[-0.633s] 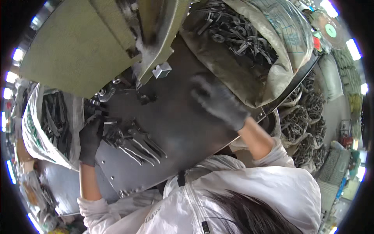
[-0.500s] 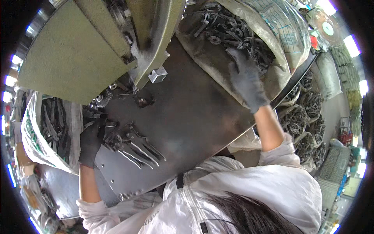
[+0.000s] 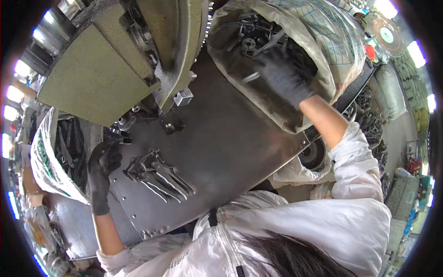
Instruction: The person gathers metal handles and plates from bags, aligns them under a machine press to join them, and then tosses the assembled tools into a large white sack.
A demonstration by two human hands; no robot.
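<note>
The right hand has gone deeper into the big sack, and the left hand has pulled back a little. The right hand is blurry down among the dark metal parts, so I can't tell how open it is or if it has hold of one. The left hand's fingers are half curled, beside the white bag; I can't tell if anything is in them. A little bunch of metal handles lies on the table, near the green machine.
</note>
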